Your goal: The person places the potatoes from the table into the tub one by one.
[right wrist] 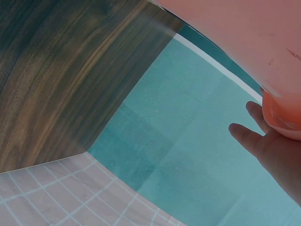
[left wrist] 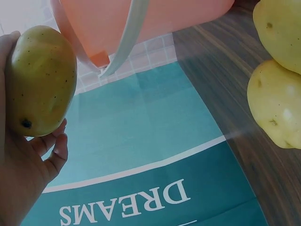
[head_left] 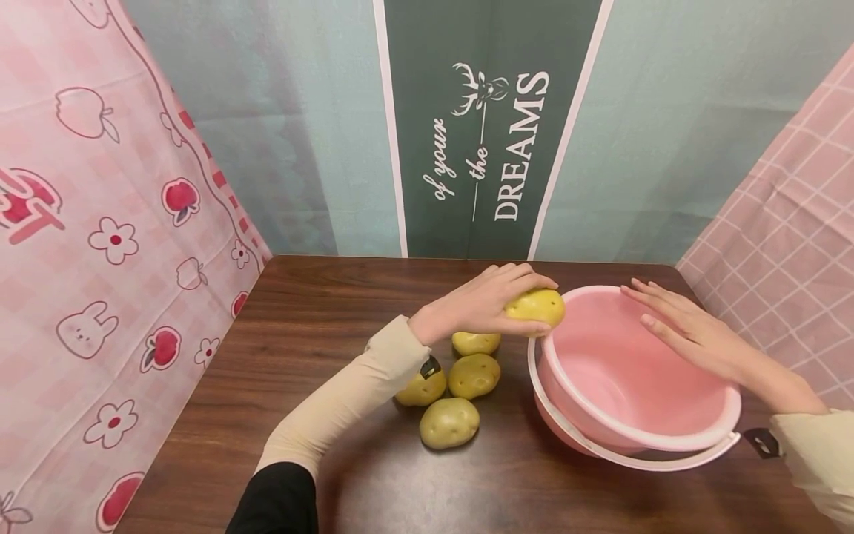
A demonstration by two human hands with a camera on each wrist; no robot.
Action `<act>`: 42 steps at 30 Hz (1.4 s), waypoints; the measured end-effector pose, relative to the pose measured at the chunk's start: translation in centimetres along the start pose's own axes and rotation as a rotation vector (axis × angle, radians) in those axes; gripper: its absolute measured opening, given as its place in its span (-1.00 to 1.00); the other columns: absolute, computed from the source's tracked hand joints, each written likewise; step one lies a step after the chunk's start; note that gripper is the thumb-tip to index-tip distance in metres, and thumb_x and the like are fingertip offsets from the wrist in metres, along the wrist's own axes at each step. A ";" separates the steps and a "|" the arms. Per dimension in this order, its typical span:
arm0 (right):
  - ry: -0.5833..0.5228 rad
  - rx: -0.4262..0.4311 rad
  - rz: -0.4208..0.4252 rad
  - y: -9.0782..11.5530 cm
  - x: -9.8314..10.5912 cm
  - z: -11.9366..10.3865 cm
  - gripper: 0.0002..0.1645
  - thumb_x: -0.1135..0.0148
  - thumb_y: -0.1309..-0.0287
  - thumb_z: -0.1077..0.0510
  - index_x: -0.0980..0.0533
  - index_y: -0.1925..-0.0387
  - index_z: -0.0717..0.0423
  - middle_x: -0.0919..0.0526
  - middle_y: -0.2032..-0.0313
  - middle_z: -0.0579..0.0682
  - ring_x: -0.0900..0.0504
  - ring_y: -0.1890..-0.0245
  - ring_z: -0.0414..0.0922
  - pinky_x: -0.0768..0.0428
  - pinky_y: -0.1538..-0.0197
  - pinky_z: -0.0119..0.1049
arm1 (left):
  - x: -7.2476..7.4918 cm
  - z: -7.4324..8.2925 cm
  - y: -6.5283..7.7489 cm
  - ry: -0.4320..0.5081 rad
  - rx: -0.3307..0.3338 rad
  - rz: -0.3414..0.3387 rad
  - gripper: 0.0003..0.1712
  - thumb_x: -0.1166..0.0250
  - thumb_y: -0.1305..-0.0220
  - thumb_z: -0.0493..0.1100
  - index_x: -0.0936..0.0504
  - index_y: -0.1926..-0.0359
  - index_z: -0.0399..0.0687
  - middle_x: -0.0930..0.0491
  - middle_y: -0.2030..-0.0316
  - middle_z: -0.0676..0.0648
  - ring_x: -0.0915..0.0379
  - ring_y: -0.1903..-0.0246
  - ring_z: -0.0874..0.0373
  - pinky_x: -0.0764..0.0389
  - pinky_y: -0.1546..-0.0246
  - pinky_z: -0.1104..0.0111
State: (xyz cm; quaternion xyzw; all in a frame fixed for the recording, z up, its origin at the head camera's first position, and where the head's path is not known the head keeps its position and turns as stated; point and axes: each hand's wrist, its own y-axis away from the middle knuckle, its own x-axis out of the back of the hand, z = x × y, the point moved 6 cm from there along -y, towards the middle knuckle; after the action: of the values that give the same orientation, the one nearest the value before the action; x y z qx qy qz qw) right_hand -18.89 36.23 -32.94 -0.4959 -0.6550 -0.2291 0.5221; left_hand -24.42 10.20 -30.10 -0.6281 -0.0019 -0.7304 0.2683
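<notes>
A yellow potato (head_left: 536,308) with small dark spots is gripped in my left hand (head_left: 490,300), thumb on the near side and fingers over the far side. It is raised at the left rim of a pink bucket (head_left: 640,437). In the left wrist view, the same potato (left wrist: 43,80) shows a dark pit at its lower end. My right hand (head_left: 697,330) lies across the bucket's far right rim with its fingers extended. The right wrist view has that hand's fingers (right wrist: 247,139) beside the bucket's rim, part of the hand cut off by the frame edge.
Several more potatoes (head_left: 450,424) sit grouped on the dark wooden table (head_left: 320,319), left of the bucket. The bucket's white handle (head_left: 667,466) hangs down round its near side. Patterned cloths (head_left: 120,297) hang along the sides, and a green and teal backdrop (head_left: 467,148) stands behind.
</notes>
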 end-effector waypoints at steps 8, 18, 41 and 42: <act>-0.006 -0.022 -0.006 0.1 0.0 0.2 -0.37 -0.01 -0.30 0.13 -0.15 -0.37 -0.20 -0.07 -0.40 -0.08 0.20 -0.32 -0.57 0.26 -0.21 -0.68 | 0.1 0.6 -0.6 -0.004 -0.014 -0.008 -0.32 -0.11 -0.12 0.38 -0.37 -0.20 0.22 -0.39 0.03 0.22 -0.22 0.09 0.38 -0.22 0.18 0.48; -0.004 -0.029 -0.011 0.1 0.0 0.3 -0.37 -0.02 -0.30 0.11 -0.15 -0.37 -0.21 -0.07 -0.40 -0.08 0.21 -0.32 -0.57 0.26 -0.21 -0.68 | 0.1 1.4 -1.5 -0.021 -0.034 0.000 -0.31 -0.11 -0.11 0.39 -0.38 -0.20 0.23 -0.39 0.04 0.23 -0.23 0.07 0.40 -0.23 0.18 0.48; 0.014 -0.001 -0.008 -0.1 0.1 0.0 -0.37 -0.02 -0.29 0.13 -0.16 -0.37 -0.16 -0.11 -0.39 0.04 0.21 -0.33 -0.56 0.24 -0.20 -0.69 | -0.2 3.1 -3.3 -0.022 -0.070 -0.026 -0.33 -0.12 -0.14 0.34 -0.36 -0.22 0.21 -0.41 0.05 0.21 -0.26 0.09 0.36 -0.24 0.12 0.50; 0.013 -0.001 -0.008 -0.1 0.1 0.0 -0.36 -0.02 -0.29 0.13 -0.15 -0.37 -0.16 -0.10 -0.39 0.02 0.21 -0.33 -0.56 0.24 -0.20 -0.69 | -0.3 3.2 -3.3 -0.022 -0.075 -0.025 -0.33 -0.13 -0.14 0.34 -0.37 -0.22 0.20 -0.41 0.05 0.21 -0.26 0.09 0.36 -0.25 0.14 0.51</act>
State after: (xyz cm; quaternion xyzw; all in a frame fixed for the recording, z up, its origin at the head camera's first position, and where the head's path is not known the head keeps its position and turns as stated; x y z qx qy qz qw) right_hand -18.98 36.28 -32.82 -0.4919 -0.6534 -0.2349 0.5253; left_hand -22.82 14.25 -28.57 -0.6458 0.0146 -0.7262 0.2355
